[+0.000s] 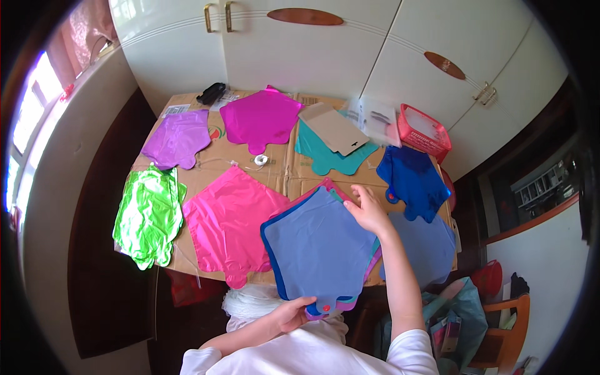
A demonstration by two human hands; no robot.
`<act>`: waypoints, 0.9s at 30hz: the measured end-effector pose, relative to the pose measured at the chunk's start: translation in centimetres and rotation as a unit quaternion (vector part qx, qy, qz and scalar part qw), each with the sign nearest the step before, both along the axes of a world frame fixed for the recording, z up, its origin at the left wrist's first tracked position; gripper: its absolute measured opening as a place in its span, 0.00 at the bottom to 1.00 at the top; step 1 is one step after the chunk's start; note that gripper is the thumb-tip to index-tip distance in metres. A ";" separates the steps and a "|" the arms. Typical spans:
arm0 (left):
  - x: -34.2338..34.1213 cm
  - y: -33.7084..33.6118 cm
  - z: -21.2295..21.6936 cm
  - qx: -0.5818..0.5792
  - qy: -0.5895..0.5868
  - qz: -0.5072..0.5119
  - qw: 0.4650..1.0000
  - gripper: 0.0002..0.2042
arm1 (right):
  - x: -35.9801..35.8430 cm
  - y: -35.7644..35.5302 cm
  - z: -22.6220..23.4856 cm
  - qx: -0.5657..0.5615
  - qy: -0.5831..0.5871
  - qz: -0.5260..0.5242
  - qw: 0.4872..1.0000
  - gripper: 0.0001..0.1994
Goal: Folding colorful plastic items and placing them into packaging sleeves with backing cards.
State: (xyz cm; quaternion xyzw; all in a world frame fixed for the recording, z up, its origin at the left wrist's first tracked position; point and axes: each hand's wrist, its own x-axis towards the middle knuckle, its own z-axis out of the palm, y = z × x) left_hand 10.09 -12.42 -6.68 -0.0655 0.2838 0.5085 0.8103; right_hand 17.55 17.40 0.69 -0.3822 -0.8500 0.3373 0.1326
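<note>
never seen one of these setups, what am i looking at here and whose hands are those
There's no robot here: these are a person's own bare hands. The single picture comes from a fisheye camera on their head, looking down, so straight edges bend. The left hand grips a stack of flat pieces, apparently uninflated balloons, near its bottom tab; the right hand is at its upper right edge. On the cardboard around it lie a pink piece, shiny green foil, a magenta piece, a small white roll and a red plastic basket.
</note>
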 end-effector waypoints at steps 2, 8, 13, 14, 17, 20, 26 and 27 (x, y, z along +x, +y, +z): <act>0.0 0.7 1.5 -0.020 -0.047 0.026 0.998 0.28 | 0.8 -0.8 -0.2 -0.049 0.027 0.004 0.998 0.25; -0.2 1.5 2.4 -0.045 -0.095 0.028 0.994 0.23 | 1.3 -2.0 0.0 -0.072 0.076 0.000 0.995 0.25; 0.2 1.3 0.1 -0.085 -0.084 -0.021 0.993 0.14 | 1.5 -1.8 -0.4 -0.195 0.117 0.036 0.973 0.26; 0.0 1.0 -2.2 -0.060 -0.105 -0.031 0.992 0.12 | 1.5 -1.7 -0.4 -0.181 0.108 0.035 0.977 0.26; 0.5 1.2 -2.0 0.044 0.131 -0.048 0.989 0.08 | 1.1 -1.0 0.0 -0.192 0.093 0.024 0.977 0.27; 0.6 0.7 1.2 0.125 0.436 -0.109 0.885 0.06 | -0.1 -0.9 1.4 -0.282 0.108 0.010 0.953 0.29; -0.2 -1.2 -1.5 0.273 0.644 -0.082 0.710 0.09 | -3.1 -2.2 3.8 -0.317 0.104 0.014 0.943 0.35; -0.4 -1.1 -1.5 0.260 0.615 -0.096 0.738 0.09 | -3.7 -1.8 3.5 -0.315 0.116 0.026 0.942 0.35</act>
